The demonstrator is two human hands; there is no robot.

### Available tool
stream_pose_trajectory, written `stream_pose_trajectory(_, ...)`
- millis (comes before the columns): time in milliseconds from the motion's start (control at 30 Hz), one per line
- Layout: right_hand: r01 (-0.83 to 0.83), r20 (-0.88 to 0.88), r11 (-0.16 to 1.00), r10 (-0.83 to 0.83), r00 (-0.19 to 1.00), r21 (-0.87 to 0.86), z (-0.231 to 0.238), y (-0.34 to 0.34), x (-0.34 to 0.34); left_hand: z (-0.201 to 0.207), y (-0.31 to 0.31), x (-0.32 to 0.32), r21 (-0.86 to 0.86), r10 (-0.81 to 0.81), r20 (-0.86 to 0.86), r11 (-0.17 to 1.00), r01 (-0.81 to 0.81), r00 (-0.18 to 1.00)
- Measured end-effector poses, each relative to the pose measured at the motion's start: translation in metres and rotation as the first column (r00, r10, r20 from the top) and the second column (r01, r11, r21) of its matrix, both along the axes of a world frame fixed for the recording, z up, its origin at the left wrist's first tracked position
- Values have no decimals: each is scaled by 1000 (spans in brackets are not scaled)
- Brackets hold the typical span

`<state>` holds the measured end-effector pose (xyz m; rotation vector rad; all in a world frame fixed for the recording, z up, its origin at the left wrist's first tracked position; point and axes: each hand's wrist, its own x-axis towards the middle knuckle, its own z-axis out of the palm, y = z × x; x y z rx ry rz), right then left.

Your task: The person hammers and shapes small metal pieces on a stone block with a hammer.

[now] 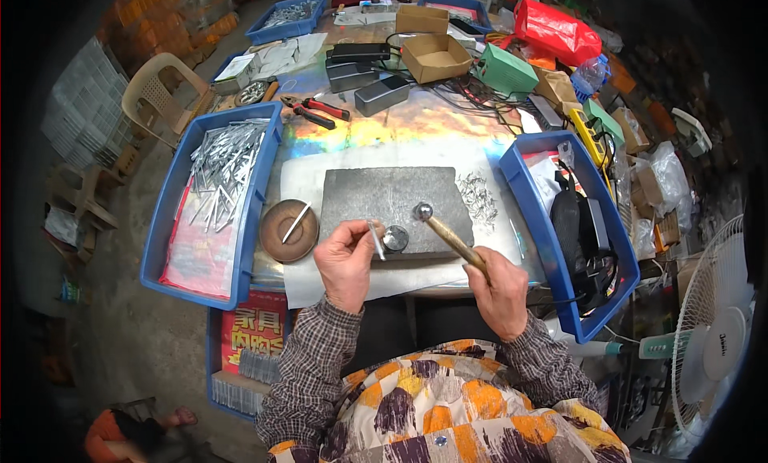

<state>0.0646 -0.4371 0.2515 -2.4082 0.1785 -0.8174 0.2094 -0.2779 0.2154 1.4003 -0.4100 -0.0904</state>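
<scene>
Near the front edge of the table [376,140], the left hand [345,264] pinches a metal strip [377,244] beside a round metal piece [394,239]; the right hand [501,292] grips a hammer [450,238], whose misaimed blow could strike the left hand or skew the strip.

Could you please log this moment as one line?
left hand: pinching thin silvery strip | right hand: gripping hammer, head over dark slab | left blue tray: loose silvery strips
</scene>
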Motion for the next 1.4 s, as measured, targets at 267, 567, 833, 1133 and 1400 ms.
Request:
stream_pose_trajectory(267, 181, 35, 946, -179, 983, -269, -40, -12, 15, 3, 23, 0, -238, -151, -327, 969, 74, 933)
stream_pose_trajectory(567, 204, 2, 950, -209, 978, -235, -59, -6, 22, 1, 37, -4, -274, -173, -364, 959, 72, 915)
stream_pose_trajectory(833, -193, 68, 951, 215, 974, -243, 2, 38, 23, 5, 31, -42, -77, -178, -176, 983, 167, 968)
stream_pose_trajectory(1133, -424, 183, 891, 449, 874, -163, -4, 56, 36, 8, 37, -59, 161, -131, -14, 978, 132, 991)
stream_pose_trajectory(1400, -419, 30, 717, 487, 873, 558, -3, 51, 39, 20, 50, -51, 457, -187, 413, 889, -26, 891)
